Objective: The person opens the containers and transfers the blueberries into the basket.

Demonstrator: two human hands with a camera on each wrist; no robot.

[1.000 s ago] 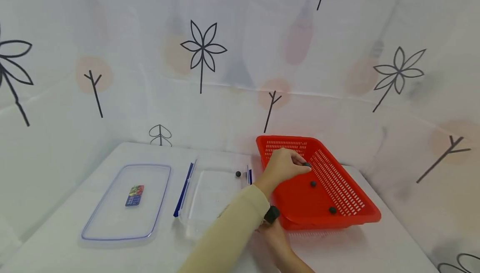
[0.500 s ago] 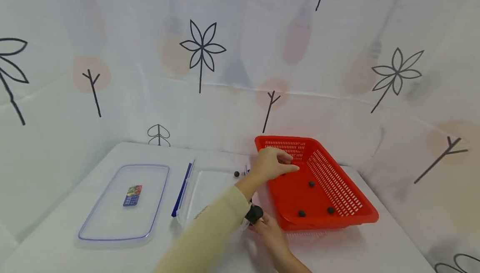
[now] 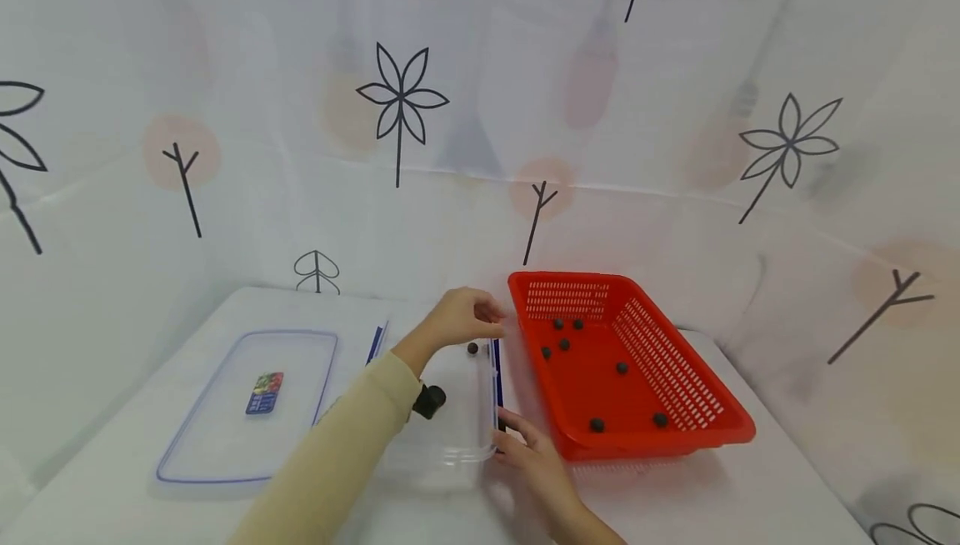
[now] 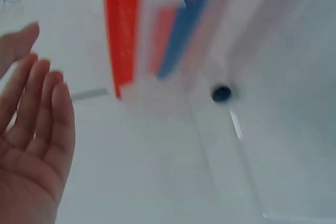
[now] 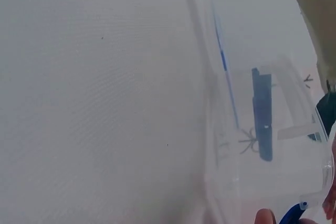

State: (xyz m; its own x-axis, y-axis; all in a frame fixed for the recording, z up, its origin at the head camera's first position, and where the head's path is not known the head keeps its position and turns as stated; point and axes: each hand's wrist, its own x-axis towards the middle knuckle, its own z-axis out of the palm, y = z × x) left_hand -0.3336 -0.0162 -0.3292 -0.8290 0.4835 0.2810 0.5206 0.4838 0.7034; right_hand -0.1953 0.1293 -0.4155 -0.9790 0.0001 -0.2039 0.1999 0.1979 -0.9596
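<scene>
My left hand (image 3: 461, 317) hovers over the far part of a clear plastic container (image 3: 438, 449), its fingers loosely bent with nothing between them. In the left wrist view its palm shows bare. One small dark ball (image 3: 472, 348) lies in the container's far right corner, just below my fingers. My right hand (image 3: 536, 462) holds the container's near right side, thumb and fingers at the wall beside a blue latch (image 5: 293, 214). To the right stands a red plastic basket (image 3: 637, 443) with several dark balls (image 3: 622, 368) scattered on its floor.
A clear lid (image 3: 202, 445) with a blue rim and a colourful sticker (image 3: 265, 392) lies flat to the left. The basket stands close beside the container's right wall. A patterned white cloth (image 3: 465, 220) hangs behind the white table (image 3: 435, 520).
My left hand has let go of a dark ball in the red basket and moved left over the container. The ball rolled to the basket's near side. My right hand has stayed at the container.
</scene>
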